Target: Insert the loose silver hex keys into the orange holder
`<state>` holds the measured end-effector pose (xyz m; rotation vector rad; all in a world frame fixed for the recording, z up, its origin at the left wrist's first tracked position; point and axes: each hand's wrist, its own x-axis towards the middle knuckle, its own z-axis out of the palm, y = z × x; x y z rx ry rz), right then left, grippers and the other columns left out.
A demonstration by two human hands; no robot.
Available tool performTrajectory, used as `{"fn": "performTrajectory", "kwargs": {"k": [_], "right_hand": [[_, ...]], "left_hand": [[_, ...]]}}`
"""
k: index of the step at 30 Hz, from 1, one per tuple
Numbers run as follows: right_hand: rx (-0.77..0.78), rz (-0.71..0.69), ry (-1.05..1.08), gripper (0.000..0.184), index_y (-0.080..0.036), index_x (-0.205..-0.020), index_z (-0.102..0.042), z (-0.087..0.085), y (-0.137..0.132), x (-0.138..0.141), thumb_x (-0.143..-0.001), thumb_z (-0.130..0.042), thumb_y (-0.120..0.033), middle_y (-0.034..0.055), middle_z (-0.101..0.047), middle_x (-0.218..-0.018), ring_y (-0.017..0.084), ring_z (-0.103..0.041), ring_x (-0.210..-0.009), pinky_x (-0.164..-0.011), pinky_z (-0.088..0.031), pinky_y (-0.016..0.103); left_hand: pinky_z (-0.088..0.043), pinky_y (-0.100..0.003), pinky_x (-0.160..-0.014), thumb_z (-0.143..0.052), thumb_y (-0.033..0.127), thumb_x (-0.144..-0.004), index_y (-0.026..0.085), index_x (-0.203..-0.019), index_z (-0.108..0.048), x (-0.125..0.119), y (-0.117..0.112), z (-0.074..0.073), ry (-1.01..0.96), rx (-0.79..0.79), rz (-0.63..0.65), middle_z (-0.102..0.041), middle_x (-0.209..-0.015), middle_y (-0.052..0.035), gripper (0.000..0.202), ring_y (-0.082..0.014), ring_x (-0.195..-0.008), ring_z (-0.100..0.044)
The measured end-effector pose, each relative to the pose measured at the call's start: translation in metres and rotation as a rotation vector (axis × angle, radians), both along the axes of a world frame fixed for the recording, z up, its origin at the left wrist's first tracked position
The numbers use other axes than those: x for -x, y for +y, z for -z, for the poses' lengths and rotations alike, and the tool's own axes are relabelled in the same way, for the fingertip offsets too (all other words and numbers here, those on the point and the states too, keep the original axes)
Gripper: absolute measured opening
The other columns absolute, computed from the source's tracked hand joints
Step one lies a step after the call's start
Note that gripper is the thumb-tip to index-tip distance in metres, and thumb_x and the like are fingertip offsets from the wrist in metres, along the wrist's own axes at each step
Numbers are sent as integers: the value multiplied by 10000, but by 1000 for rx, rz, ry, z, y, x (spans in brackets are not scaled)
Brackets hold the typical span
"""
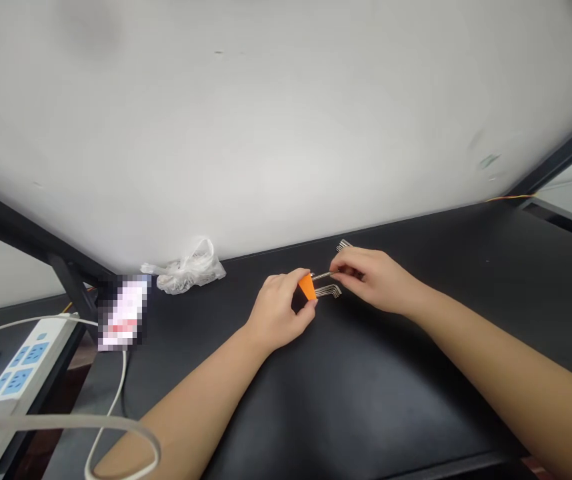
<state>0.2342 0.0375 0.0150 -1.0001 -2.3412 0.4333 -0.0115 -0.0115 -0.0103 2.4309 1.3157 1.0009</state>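
My left hand (280,312) is closed around an orange holder (307,286) of metal hex keys (329,291), which stick out to the right above the black table (366,387). My right hand (373,279) pinches one hex key (322,275) at the holder's top, and more key ends (343,245) show above its fingers. Both hands hover near the table's back edge by the white wall.
A crumpled clear plastic bag (189,270) lies at the back left of the table. A blurred phone-like item (123,313) sits at the left edge. White power strips (13,373) with cables lie at far left. A black frame bar (561,157) runs at right.
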Motion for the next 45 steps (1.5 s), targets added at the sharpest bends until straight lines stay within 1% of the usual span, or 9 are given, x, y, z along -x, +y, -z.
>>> {"fn": "performTrajectory", "kwargs": {"k": [4,11,15,22,26,31,35,41,45], "right_hand": [[-49,-75,-26,147,-214,-927,-652,1,1,-2,-986,-517,-211,52,-685,-933,171,-622,-817,-696,-489,311],[-85,-140,-37,219,-228,-1018,-688,6,1,-4,-985,-480,-168,66,-686,-1021,178,-645,-882,-744,-529,326],[-148,-140,-68,279,-248,-1074,-712,6,1,-5,-975,-471,-151,75,-689,-1098,185,-661,-890,-716,-538,327],[-191,-216,-13,300,-260,-1092,-716,7,-5,1,-976,-473,-129,63,-697,-1101,184,-678,-954,-810,-553,322],[-95,-194,-18,268,-251,-1074,-704,9,-12,15,-989,-465,-164,77,-664,-1078,170,-655,-869,-732,-548,313],[80,-116,157,107,-229,-956,-674,9,-11,19,-967,-569,-243,62,-672,-964,174,-642,-812,-721,-554,331],[208,-114,227,129,-227,-868,-677,12,-8,18,-956,-599,-280,44,-689,-902,164,-643,-743,-681,-557,329],[226,-82,302,144,-235,-907,-714,13,-10,21,-961,-586,-274,47,-712,-899,171,-665,-757,-701,-581,335],[190,-46,149,162,-239,-1002,-718,11,-1,10,-961,-562,-260,43,-730,-939,177,-677,-799,-740,-574,341]], "left_hand": [[-524,-435,-994,-671,288,-869,230,-1361,-503,1,-1,0,-1,9,27,-694,-1251,-74,523,-244,-1091,-675],[-548,-428,-960,-675,330,-867,247,-1357,-506,2,-3,-1,-41,74,17,-701,-1228,-64,525,-243,-1056,-688],[-559,-435,-942,-667,338,-877,250,-1359,-505,3,-4,-1,-61,84,26,-705,-1215,-62,516,-244,-1030,-695],[-588,-382,-910,-670,312,-874,255,-1336,-513,1,-8,-3,-167,129,110,-719,-1167,-43,492,-210,-993,-711],[-584,-392,-911,-658,310,-877,249,-1334,-507,1,-9,-4,-155,119,122,-713,-1190,-47,485,-214,-989,-711],[-553,-420,-960,-660,314,-879,243,-1331,-509,2,-8,-3,-112,41,104,-707,-1219,-62,482,-229,-1039,-698],[-550,-427,-946,-648,340,-890,240,-1333,-506,3,-7,-1,-86,22,106,-718,-1191,-75,476,-234,-1012,-707],[-553,-416,-948,-653,315,-888,250,-1336,-509,3,-4,0,-91,26,98,-702,-1236,-67,475,-229,-1045,-695],[-543,-428,-974,-657,313,-893,247,-1350,-508,2,-2,1,-74,31,79,-684,-1280,-74,486,-239,-1083,-685]]}}
